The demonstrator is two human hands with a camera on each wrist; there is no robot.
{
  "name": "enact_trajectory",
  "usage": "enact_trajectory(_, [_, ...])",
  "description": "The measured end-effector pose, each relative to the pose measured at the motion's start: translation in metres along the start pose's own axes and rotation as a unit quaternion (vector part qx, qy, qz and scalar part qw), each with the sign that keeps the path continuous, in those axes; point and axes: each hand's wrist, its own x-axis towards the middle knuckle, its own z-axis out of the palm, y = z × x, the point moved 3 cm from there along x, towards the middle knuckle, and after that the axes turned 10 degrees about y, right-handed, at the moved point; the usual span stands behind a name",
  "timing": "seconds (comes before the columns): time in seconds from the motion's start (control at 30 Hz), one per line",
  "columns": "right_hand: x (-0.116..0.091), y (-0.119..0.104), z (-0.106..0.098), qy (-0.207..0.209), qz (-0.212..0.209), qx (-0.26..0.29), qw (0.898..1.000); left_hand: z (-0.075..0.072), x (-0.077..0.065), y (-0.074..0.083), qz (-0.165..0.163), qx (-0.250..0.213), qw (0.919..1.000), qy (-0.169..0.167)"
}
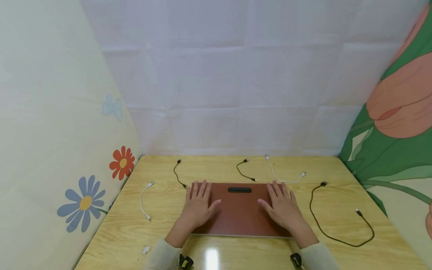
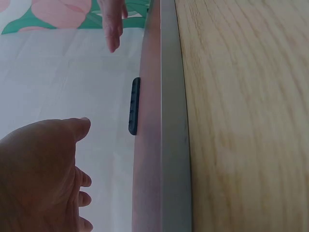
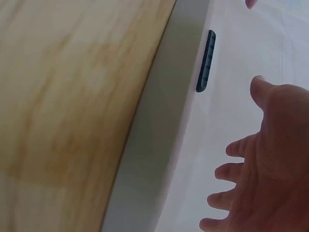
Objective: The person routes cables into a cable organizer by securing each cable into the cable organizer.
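A flat brown rectangular slab (image 1: 239, 215) with a pale grey edge (image 2: 175, 125) lies on the wooden table. Along its far side is a black ridged strip (image 1: 240, 190). Over the slab's left end is my left hand (image 1: 197, 208), palm down with fingers spread. My right hand (image 1: 282, 208) mirrors it over the right end, its fingers straight and thumb pointing inward. In both wrist views a gap shows between the fingertips and the slab's surface. Neither hand holds anything.
Short cables lie around the slab: a white one (image 1: 141, 200) at left, black ones (image 1: 174, 172) (image 1: 238, 169) and a white one (image 1: 275, 175) behind. A longer black cable (image 1: 314, 213) curves at right. A small white piece (image 1: 146, 249) sits front left. Fabric walls surround the table.
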Motion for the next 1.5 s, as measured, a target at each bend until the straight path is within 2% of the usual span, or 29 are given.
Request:
enact_trajectory(0.33, [0.000,-0.001,-0.006,-0.008,0.000,0.017,1.000,0.001,-0.001,0.001,-0.001,-0.006,0.9999,-0.013])
enact_trajectory(0.5, [0.002,-0.002,-0.014,0.009,-0.011,0.012,1.000,0.002,-0.002,0.003,0.009,-0.008,0.9997,-0.022])
enact_trajectory(0.7, [0.005,0.002,-0.021,0.005,-0.002,0.016,1.000,0.008,-0.003,0.005,0.011,-0.008,0.9984,-0.055])
enact_trajectory(0.93, [0.007,0.010,-0.029,-0.008,0.017,0.025,1.000,0.010,-0.004,0.006,-0.005,-0.023,0.9950,-0.097])
enact_trajectory(1.23, [0.006,0.028,-0.031,-0.011,0.029,0.031,0.999,0.012,-0.004,0.004,-0.017,-0.022,0.9932,-0.113])
enact_trajectory(1.5, [0.005,0.042,-0.035,-0.006,0.030,0.015,0.999,0.013,-0.003,0.006,-0.010,-0.007,0.9915,-0.129])
